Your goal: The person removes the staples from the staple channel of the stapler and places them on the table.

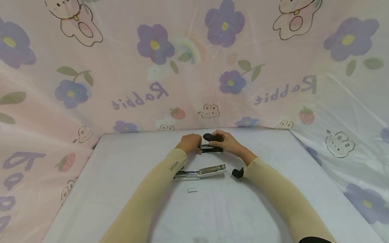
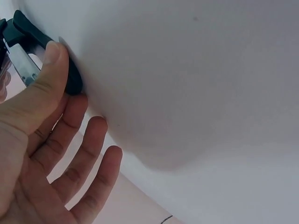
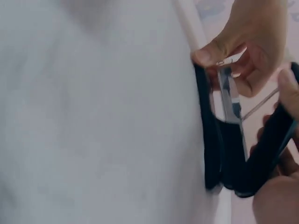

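Near the table's far edge, both hands are on a black stapler (image 1: 216, 150) whose top is swung up from its base. My left hand (image 1: 190, 143) pinches the end of the base between thumb and index finger. In the left wrist view, the other fingers of that hand stand loosely spread beside the black base (image 2: 74, 77). The raised top (image 3: 271, 149) is gripped by my right hand (image 1: 228, 143), fingers curled round it. Between top and base, the metal staple channel (image 3: 229, 95) shows.
Closer to me lies a white stapler (image 1: 212, 170), opened out, its left end partly behind the left forearm. A small staple strip (image 1: 192, 190) lies in front of it on the white table (image 1: 231, 216). A patterned curtain (image 1: 194, 77) rises behind the table.
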A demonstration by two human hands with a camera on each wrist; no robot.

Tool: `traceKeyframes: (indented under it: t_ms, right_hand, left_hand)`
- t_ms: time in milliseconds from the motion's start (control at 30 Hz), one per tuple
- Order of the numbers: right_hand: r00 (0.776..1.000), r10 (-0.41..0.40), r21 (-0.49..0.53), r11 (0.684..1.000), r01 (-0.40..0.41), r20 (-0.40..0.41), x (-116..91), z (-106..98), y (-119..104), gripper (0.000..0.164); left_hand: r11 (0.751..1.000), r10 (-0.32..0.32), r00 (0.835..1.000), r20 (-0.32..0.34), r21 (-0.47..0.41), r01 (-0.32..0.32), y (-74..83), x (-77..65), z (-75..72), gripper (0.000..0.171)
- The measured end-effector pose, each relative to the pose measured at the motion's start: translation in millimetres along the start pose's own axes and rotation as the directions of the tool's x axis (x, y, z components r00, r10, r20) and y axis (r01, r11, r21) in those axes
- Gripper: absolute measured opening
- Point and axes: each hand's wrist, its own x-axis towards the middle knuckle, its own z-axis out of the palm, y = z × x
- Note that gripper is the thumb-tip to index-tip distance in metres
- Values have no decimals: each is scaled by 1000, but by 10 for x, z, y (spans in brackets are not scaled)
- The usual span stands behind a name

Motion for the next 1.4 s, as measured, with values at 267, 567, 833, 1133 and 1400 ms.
traceKeyframes:
  t_ms: [267,567,833,1133,1400]
  right_hand:
    - [993,-83,-58,995,79,-79,-61,-184,59,36]
    - [987,-137,-118,985,127,-81,-214,-389,14,28]
    - [992,-97,-166,983,82,-86,-305,-534,52,30]
    - [996,-15,-171,985,0,-85,-435,-664,170,57]
    - [995,-30,-73,997,22,-98,-501,-708,238,37]
  left_hand:
    - [999,-12,1000,10,47,12,66,-6,-4,41]
    - [997,-6,1000,26,82,4,68,8,14,43]
    - [996,-21,1000,23,92,19,78,-10,9,41]
    - [996,-8,1000,8,91,7,102,-89,-26,42]
    - [999,-2,1000,-20,50,3,84,-99,-34,38]
